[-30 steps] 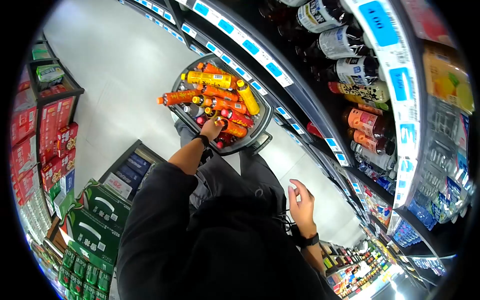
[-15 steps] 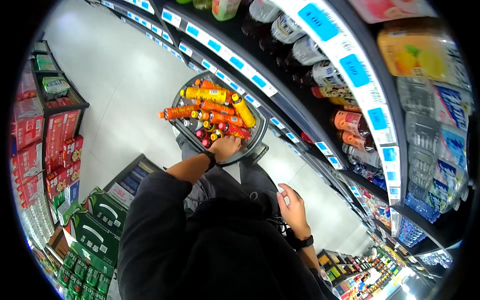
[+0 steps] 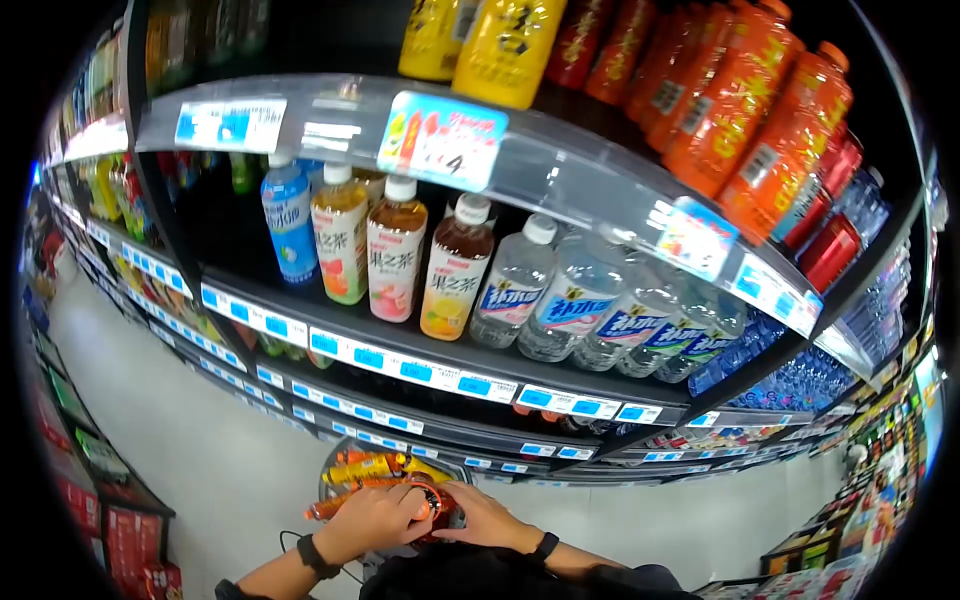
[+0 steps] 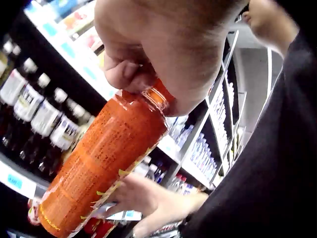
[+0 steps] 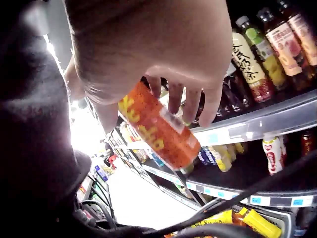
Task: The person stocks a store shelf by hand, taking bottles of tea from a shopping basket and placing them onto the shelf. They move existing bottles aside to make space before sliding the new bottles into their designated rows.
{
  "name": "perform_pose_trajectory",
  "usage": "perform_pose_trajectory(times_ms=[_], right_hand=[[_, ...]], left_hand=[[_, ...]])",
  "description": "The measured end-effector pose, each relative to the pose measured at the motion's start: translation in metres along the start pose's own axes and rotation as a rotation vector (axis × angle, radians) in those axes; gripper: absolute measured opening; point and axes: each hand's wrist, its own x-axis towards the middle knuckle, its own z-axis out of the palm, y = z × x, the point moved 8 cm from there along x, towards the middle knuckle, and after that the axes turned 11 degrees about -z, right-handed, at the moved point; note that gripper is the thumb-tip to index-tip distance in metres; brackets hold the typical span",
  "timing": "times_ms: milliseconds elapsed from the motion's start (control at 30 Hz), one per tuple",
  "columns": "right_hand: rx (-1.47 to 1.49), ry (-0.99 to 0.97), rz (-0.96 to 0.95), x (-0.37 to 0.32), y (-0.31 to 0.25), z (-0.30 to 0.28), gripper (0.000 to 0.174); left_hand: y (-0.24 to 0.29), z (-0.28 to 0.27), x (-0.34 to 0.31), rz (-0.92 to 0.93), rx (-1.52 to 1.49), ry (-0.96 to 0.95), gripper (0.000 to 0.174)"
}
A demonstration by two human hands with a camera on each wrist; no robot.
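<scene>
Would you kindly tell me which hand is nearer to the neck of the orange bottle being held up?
Left: the left hand grips the orange bottle at its neck. The right hand is beside its body, fingers spread.

Shop: price tags [image 3: 487, 387], bottled drinks [image 3: 396, 262]

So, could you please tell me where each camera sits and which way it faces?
Head: worn on the head, facing forward and down at shelves; left hand, right hand, forearms and clothing show.
Left wrist: on that wrist, looking past the left hand to the orange bottle it grips; right hand and clothing show too.
Right wrist: on that wrist, looking past the right hand to the orange bottle and shelves; clothing shows.
Both wrist views share the orange bottle.
</scene>
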Motion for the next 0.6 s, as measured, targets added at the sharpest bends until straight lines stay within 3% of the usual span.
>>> perform_pose_trajectory(times_ms=[133, 267, 367, 467, 533, 600], right_hand=[[0.037, 0.240, -0.189, 0.021, -0.035, -0.035, 0.081], [0.001, 0.326, -0.373, 0.029, -0.065, -0.061, 0.071], [0.216, 0.359, -0.450, 0.025, -0.062, -0.063, 0.073], [0.169, 0.478, -0.517, 0.016, -0.077, -0.084, 0.072], [0.129, 0.528, -0.497, 0.009, -0.099, -0.105, 0.066], [0.203, 0.564, -0.465, 0.010, -0.123, -0.127, 0.064]], left_hand=[[0.056, -0.079, 0.014, 0.056, 0.012, 0.152, 0.030], [0.102, -0.124, 0.017, 0.142, -0.028, 0.248, 0.031], [0.124, -0.137, 0.019, 0.219, -0.067, 0.262, 0.032], [0.131, -0.144, 0.020, 0.217, -0.013, 0.185, 0.037], [0.124, -0.165, 0.026, 0.187, -0.157, 0.413, 0.052], [0.086, -0.143, 0.039, 0.019, -0.735, 0.385, 0.086]])
